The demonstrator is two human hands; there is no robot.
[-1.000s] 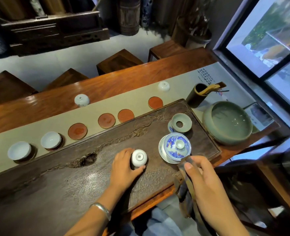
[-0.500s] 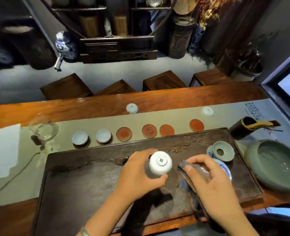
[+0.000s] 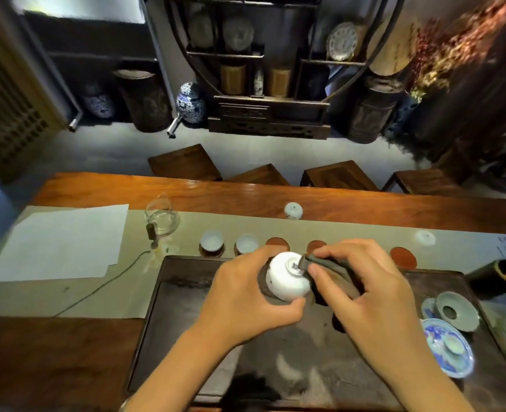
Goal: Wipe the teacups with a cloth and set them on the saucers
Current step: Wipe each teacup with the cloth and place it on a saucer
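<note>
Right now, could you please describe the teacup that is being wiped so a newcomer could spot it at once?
Find the dark tea tray on the long wooden table. Above its far edge, the left hand holds a white teacup while the right hand presses a dark cloth to its base. Unlike the other cups, it is off the table, showing a blue mark underneath.

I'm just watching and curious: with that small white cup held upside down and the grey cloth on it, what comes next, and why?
Probably rub the folded grey cloth, pinched in the right hand, around the foot of the small white porcelain teacup that the left hand holds bottom-up over the dark wooden tea tray. The cloth only touches the foot so far, and bare red-brown round saucers wait behind.
</note>
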